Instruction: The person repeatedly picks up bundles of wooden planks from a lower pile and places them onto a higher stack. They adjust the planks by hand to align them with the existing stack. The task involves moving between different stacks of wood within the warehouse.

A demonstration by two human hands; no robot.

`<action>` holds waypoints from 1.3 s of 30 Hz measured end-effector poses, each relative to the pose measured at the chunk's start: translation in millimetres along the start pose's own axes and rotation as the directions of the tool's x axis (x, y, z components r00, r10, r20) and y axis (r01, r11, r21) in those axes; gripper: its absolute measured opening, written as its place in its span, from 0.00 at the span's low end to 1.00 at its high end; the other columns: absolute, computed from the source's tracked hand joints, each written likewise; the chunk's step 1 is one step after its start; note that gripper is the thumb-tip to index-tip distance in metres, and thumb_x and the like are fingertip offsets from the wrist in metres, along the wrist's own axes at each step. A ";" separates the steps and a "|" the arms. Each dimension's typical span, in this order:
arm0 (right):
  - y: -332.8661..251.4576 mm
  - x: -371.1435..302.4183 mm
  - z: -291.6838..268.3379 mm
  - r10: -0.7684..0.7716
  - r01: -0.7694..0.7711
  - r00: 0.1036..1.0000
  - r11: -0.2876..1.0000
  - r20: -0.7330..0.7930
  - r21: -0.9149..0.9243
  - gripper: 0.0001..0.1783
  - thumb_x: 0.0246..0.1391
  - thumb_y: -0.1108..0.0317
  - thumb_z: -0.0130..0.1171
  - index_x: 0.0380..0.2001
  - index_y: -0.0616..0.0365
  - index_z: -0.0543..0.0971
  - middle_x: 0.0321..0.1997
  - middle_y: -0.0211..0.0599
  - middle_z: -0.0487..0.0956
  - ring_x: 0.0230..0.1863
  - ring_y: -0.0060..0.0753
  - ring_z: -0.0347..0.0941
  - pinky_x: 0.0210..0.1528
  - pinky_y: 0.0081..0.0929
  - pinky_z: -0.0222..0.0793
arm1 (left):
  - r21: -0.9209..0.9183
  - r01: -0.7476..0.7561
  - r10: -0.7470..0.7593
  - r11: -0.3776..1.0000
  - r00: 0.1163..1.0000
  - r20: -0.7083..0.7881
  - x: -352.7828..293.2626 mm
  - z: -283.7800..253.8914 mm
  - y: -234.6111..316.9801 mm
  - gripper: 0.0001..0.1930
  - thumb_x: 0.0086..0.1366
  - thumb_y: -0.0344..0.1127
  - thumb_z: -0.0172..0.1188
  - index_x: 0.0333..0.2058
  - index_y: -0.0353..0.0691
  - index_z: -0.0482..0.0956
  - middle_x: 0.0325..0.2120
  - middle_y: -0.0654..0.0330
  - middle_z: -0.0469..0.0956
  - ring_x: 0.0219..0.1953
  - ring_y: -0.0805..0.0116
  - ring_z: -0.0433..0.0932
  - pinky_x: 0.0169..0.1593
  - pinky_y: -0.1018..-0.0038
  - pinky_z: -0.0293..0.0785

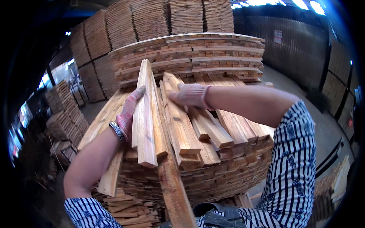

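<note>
My left hand (pixel 128 110), in a pinkish-white knit glove, is closed around the left side of a pale wooden strip (pixel 146 129). Its thumb lies along the strip's edge, and the other fingers are hidden behind the wood. Against that strip's right side rests a yellower strip (pixel 156 125). My right hand (pixel 190 95), gloved the same way and a little blurred, grips a thick wooden board (pixel 181 129) near its far end. Beneath both hands, more loose boards (pixel 232 121) lie at slight angles. A long rough-barked strip (pixel 173 190) slants down toward my body.
The boards lie on a tall stack of timber (pixel 228 171). Behind it stands a layered lumber pile (pixel 190 53), with higher stacks (pixel 152 21) beyond. Smaller stacks (pixel 66 110) are at the left. A concrete floor (pixel 285 81) and a corrugated wall (pixel 296 45) lie to the right.
</note>
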State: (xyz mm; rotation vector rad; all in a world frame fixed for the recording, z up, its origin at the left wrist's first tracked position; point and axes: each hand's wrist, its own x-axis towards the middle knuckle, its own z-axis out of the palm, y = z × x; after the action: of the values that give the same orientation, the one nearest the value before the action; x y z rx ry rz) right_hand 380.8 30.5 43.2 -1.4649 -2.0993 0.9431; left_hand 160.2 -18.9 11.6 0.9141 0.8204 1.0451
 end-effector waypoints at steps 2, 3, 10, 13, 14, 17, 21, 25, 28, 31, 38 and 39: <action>-20.7 -0.6 1.2 -0.050 0.064 0.997 0.950 0.054 -0.305 0.45 0.50 0.33 0.59 0.54 0.67 0.77 0.56 0.55 0.76 0.53 0.48 0.75 0.56 0.42 0.70 | 0.007 -0.030 0.030 1.000 0.999 -0.025 1.1 -0.7 0.6 0.33 0.66 0.60 0.53 0.57 0.37 0.73 0.44 0.45 0.82 0.38 0.52 0.85 0.44 0.57 0.84; -25.5 5.2 5.3 -0.060 0.101 0.993 0.889 0.105 -0.446 0.51 0.48 0.26 0.58 0.56 0.67 0.77 0.60 0.56 0.75 0.55 0.47 0.74 0.58 0.43 0.69 | 0.014 -0.015 0.015 1.000 0.999 -0.037 0.9 -5.1 -1.8 0.33 0.65 0.60 0.53 0.57 0.37 0.73 0.44 0.45 0.82 0.38 0.52 0.85 0.44 0.57 0.84; 6.5 -0.5 -15.9 -0.137 0.102 0.973 0.978 0.188 0.183 0.20 0.51 0.57 0.67 0.44 0.56 0.80 0.47 0.40 0.79 0.46 0.34 0.77 0.44 0.34 0.75 | -0.034 -0.005 0.007 0.999 0.999 0.041 6.6 -16.2 1.5 0.34 0.63 0.61 0.57 0.56 0.37 0.75 0.44 0.45 0.82 0.40 0.50 0.84 0.46 0.54 0.83; 20.5 -38.1 -44.3 -0.002 -0.071 0.989 0.867 0.145 0.493 0.17 0.53 0.58 0.68 0.42 0.55 0.81 0.41 0.34 0.80 0.38 0.24 0.77 0.31 0.24 0.76 | 0.038 0.032 -0.033 0.999 0.999 0.023 3.1 5.7 -0.1 0.35 0.67 0.61 0.50 0.58 0.35 0.72 0.47 0.43 0.80 0.44 0.49 0.83 0.49 0.54 0.82; 33.5 -39.6 -54.6 -0.026 -0.052 0.989 0.854 0.144 0.517 0.18 0.53 0.56 0.68 0.42 0.54 0.81 0.40 0.33 0.80 0.36 0.24 0.76 0.30 0.24 0.75 | 0.058 0.027 -0.026 0.998 1.000 -0.017 3.3 6.7 -0.2 0.34 0.67 0.61 0.49 0.57 0.35 0.72 0.46 0.43 0.80 0.42 0.51 0.83 0.49 0.56 0.82; 53.0 -61.2 -85.6 -0.110 0.041 0.989 0.840 0.095 0.541 0.26 0.48 0.53 0.71 0.47 0.54 0.80 0.40 0.33 0.79 0.34 0.26 0.74 0.34 0.28 0.73 | 0.082 -0.018 0.025 0.996 0.996 -0.081 4.4 -3.9 0.6 0.34 0.66 0.60 0.52 0.55 0.32 0.73 0.39 0.44 0.82 0.33 0.53 0.84 0.40 0.61 0.85; 71.8 -96.9 -124.1 -0.132 0.102 0.985 0.964 -0.108 -0.245 0.34 0.44 0.48 0.66 0.52 0.58 0.78 0.47 0.45 0.81 0.48 0.45 0.77 0.49 0.36 0.72 | 0.032 -0.004 0.005 0.999 1.000 -0.021 -4.2 4.2 0.2 0.35 0.64 0.60 0.55 0.56 0.33 0.73 0.41 0.46 0.82 0.38 0.53 0.84 0.45 0.58 0.84; 110.0 -99.6 -126.2 0.093 -0.108 0.994 0.690 -0.061 -0.716 0.48 0.50 0.33 0.62 0.66 0.54 0.67 0.59 0.55 0.76 0.58 0.52 0.74 0.61 0.43 0.67 | 0.027 -0.054 0.053 0.998 0.997 0.056 8.1 -12.0 -0.8 0.36 0.63 0.58 0.57 0.59 0.34 0.71 0.46 0.44 0.80 0.43 0.50 0.82 0.51 0.56 0.81; 144.8 -93.0 -119.7 0.083 -0.205 0.974 0.713 -0.211 -0.671 0.48 0.58 0.32 0.52 0.70 0.53 0.59 0.60 0.57 0.75 0.60 0.55 0.73 0.62 0.47 0.66 | -0.007 -0.040 0.040 0.999 0.997 0.069 13.8 -6.8 -1.2 0.35 0.64 0.58 0.57 0.59 0.35 0.71 0.46 0.44 0.80 0.43 0.50 0.82 0.50 0.56 0.81; 129.1 -95.2 -145.9 0.306 -0.351 0.936 0.770 -0.175 -0.532 0.58 0.50 0.42 0.63 0.74 0.56 0.47 0.63 0.60 0.71 0.58 0.51 0.74 0.58 0.44 0.72 | -0.001 -0.027 0.027 1.000 0.995 0.100 18.8 -4.5 -0.9 0.34 0.64 0.58 0.57 0.59 0.35 0.71 0.46 0.45 0.80 0.43 0.51 0.82 0.49 0.56 0.81; 141.9 -76.3 -164.8 0.213 -0.277 0.960 0.804 -0.180 -0.527 0.44 0.44 0.54 0.67 0.65 0.59 0.68 0.59 0.54 0.76 0.60 0.48 0.73 0.61 0.42 0.68 | 0.008 -0.091 0.091 0.996 0.996 0.010 8.9 -13.2 -3.0 0.34 0.65 0.57 0.57 0.59 0.35 0.70 0.46 0.45 0.80 0.43 0.52 0.82 0.49 0.59 0.81; 141.8 -75.7 -163.8 0.258 -0.292 0.956 0.842 -0.136 -0.454 0.42 0.45 0.52 0.67 0.64 0.59 0.70 0.58 0.53 0.76 0.60 0.48 0.73 0.62 0.42 0.68 | 0.005 -0.085 0.085 0.996 0.996 0.011 8.9 -10.8 -3.7 0.34 0.65 0.57 0.57 0.59 0.35 0.70 0.47 0.45 0.80 0.43 0.52 0.83 0.49 0.59 0.81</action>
State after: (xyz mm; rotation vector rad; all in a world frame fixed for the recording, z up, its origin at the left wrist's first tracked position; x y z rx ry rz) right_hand 609.8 39.1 56.4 -2.0542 -2.2016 0.4679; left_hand 154.5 -8.9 2.9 0.9652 0.7810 1.1109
